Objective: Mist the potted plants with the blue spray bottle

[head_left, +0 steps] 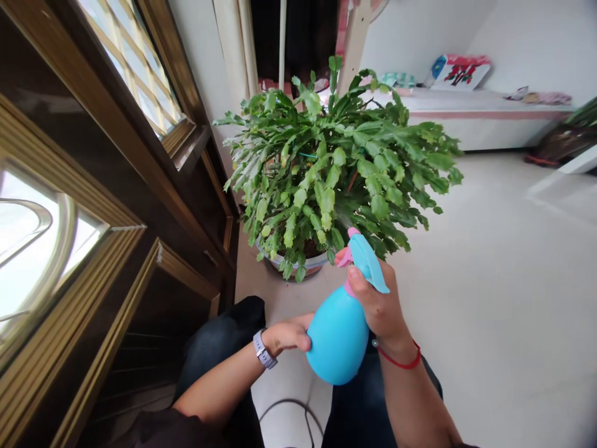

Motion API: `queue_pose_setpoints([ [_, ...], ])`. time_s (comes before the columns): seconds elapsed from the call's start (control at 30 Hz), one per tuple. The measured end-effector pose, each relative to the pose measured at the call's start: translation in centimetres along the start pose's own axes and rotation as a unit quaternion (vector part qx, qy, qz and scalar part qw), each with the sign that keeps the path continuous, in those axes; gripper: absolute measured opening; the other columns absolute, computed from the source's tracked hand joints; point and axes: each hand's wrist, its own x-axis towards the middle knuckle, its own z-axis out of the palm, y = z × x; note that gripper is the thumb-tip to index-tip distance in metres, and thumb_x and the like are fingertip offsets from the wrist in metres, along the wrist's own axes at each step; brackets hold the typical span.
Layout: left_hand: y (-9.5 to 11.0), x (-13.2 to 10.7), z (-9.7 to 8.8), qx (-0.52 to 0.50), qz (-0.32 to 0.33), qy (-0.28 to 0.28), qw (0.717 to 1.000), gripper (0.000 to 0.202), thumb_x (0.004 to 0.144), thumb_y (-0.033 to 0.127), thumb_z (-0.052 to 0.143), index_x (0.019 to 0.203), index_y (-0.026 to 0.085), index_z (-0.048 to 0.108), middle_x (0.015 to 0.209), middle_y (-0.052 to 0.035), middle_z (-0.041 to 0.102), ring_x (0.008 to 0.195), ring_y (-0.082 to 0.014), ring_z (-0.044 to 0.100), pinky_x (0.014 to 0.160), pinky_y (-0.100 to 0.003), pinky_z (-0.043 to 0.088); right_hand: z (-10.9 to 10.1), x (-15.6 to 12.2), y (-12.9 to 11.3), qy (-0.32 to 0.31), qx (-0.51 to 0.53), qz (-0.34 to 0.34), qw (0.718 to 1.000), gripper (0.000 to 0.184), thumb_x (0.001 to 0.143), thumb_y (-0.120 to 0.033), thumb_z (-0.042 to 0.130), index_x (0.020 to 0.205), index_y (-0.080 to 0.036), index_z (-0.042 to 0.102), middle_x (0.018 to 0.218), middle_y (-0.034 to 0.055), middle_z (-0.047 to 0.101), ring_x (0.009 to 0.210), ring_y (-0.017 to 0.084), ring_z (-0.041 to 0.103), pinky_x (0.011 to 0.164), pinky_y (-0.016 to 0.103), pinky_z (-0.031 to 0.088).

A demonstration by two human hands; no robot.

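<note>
My right hand point(381, 305) is wrapped round the neck of a blue spray bottle point(338, 336) with a pink nozzle, a finger on the trigger. The nozzle points at a leafy green potted plant point(336, 162) in a light pot point(303, 264) on the floor just ahead. My left hand point(289, 335), with a watch on the wrist, rests against the left side of the bottle's round body, fingers curled. A red string circles my right wrist.
A dark wooden door and window frame point(140, 186) runs along the left. A low white bench point(476, 118) with a colourful cushion stands at the back right. Pale floor point(504, 286) stretches to the right. A thin cable point(289, 410) lies between my knees.
</note>
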Motion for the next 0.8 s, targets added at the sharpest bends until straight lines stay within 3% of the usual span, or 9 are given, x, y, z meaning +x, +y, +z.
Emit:
queue_pose_setpoints([
  [0.23,-0.2,-0.5,-0.3,0.039,-0.019,-0.007,0.999,0.125,0.053,0.074,0.079,0.153,0.014,0.036,0.143,-0.0227,0.049,0.137,-0.0420,0.041,0.114,-0.055,0.030,0.5,-0.2,-0.1,-0.048,0.001,-0.016,0.999,0.029,0.091,-0.040,0.053,0.110,-0.021,0.064,0.098,0.0063,0.066,0.091,0.022,0.064,0.089,0.037,0.053],
  [0.4,-0.2,-0.7,-0.7,0.004,0.015,-0.031,0.999,0.121,0.060,0.071,0.078,0.155,0.012,0.033,0.143,-0.0233,0.049,0.136,-0.0423,0.042,0.112,-0.056,0.033,0.6,-0.4,-0.5,-0.007,-0.012,0.004,1.000,0.028,0.094,-0.038,0.051,0.113,-0.022,0.063,0.092,0.0054,0.067,0.085,0.020,0.064,0.084,0.034,0.054],
  [0.53,-0.5,-0.5,-1.0,-0.025,0.026,-0.044,0.998,0.119,0.062,0.061,0.083,0.157,0.013,0.029,0.143,-0.0228,0.049,0.134,-0.0419,0.045,0.111,-0.056,0.035,0.8,-0.3,-0.9,-0.006,-0.013,0.005,1.000,0.036,0.093,-0.039,0.053,0.125,-0.023,0.061,0.103,0.0072,0.068,0.097,0.024,0.065,0.090,0.037,0.053],
  [0.63,-0.5,-0.3,-1.1,-0.023,0.025,-0.050,0.998,0.121,0.061,0.062,0.083,0.156,0.011,0.029,0.142,-0.0247,0.049,0.129,-0.0427,0.049,0.109,-0.057,0.037,0.9,-0.1,-0.9,-0.007,-0.015,0.012,1.000,0.032,0.091,-0.039,0.055,0.117,-0.023,0.065,0.105,0.0072,0.068,0.100,0.025,0.064,0.094,0.041,0.051],
  [0.8,0.1,-0.5,-1.1,-0.026,0.027,-0.025,0.999,0.119,0.061,0.063,0.083,0.155,0.010,0.033,0.138,-0.0247,0.053,0.120,-0.0414,0.058,0.107,-0.058,0.038,0.6,-0.2,-0.4,0.016,-0.014,0.027,0.999,0.025,0.091,-0.040,0.055,0.108,-0.025,0.067,0.103,0.0057,0.068,0.091,0.023,0.065,0.086,0.039,0.052],
])
